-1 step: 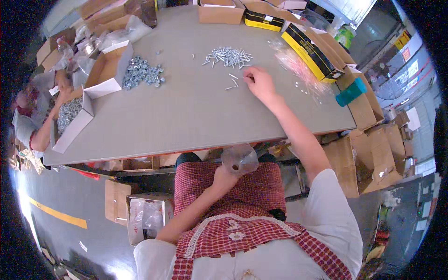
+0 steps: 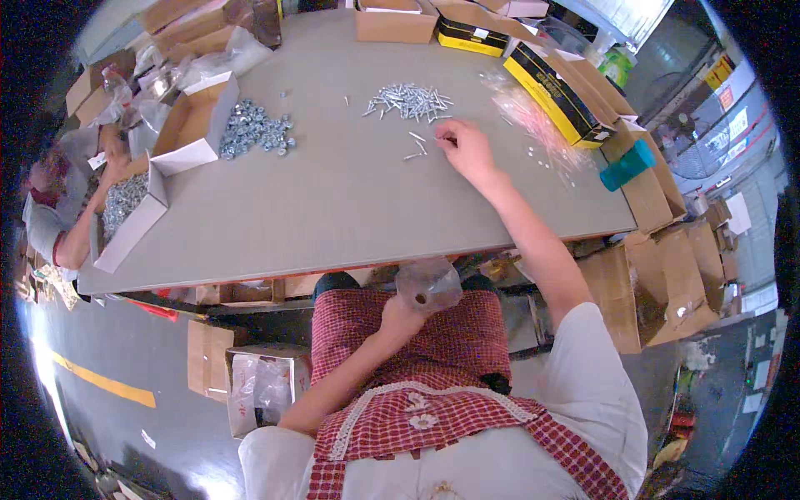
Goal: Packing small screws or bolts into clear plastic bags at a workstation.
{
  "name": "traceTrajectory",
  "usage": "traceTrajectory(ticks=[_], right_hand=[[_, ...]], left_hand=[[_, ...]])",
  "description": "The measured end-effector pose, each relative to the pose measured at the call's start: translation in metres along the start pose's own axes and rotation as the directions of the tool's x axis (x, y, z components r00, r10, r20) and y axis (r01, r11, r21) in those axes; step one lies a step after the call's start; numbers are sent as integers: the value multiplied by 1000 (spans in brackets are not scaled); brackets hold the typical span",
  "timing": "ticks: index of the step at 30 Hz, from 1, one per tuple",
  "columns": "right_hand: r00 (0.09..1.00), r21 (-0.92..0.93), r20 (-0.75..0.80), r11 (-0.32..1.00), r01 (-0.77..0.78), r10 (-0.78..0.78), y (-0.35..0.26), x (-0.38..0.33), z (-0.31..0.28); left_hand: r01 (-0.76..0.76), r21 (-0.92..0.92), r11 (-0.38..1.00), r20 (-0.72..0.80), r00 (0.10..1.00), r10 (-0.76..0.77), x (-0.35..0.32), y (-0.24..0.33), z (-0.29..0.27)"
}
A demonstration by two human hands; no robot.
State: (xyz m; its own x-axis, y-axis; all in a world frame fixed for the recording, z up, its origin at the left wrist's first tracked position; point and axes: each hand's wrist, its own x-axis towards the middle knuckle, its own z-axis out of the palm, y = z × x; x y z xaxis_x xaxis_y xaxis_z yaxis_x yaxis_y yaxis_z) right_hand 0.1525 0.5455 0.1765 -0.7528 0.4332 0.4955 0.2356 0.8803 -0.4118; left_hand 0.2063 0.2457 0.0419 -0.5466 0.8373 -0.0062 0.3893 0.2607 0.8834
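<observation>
Left hand (image 2: 398, 315): below the table's near edge, over the lap, fingers closed around a small clear plastic bag (image 2: 429, 284), mouth upward.
Right hand (image 2: 463, 147): on the grey table (image 2: 350, 208) toward its far edge, fingertips pinched at loose screws (image 2: 415, 147).
Screw pile (image 2: 410, 101): just beyond, near the far edge.
Risk: bag is well apart from the screws; pinched ones could drop between table edge and lap.

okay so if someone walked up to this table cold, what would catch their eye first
Probably the right hand stretched out over the grey table, fingers at a few loose screws beside the heap of silver screws. Next, the left hand holding a small clear plastic bag above the lap, below the table edge. Further left lies a pile of nuts beside an open box.
</observation>
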Motion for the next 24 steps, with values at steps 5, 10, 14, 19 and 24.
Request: traceTrajectory(ticks=[5,10,14,19,24], right_hand=[[987,-24,-154,998,-54,50,13,-3,0],[982,-50,186,999,-1,10,14,-2,-20],[979,108,201,994,6,-27,-15,-27,-27],[969,157,166,975,158,-184,-41,-29,-12],[988,-9,67,990,142,-142,-35,-16,3]], left_hand=[[-31,15,999,-16,999,31,1,-1,0],[-45,16,999,-45,998,45,2,-2,1],[-35,-27,999,-52,998,34,2,-12,4],[-49,-64,997,-40,998,47,4,-15,12],[-90,-102,991,-108,991,79,9,-17,12]])
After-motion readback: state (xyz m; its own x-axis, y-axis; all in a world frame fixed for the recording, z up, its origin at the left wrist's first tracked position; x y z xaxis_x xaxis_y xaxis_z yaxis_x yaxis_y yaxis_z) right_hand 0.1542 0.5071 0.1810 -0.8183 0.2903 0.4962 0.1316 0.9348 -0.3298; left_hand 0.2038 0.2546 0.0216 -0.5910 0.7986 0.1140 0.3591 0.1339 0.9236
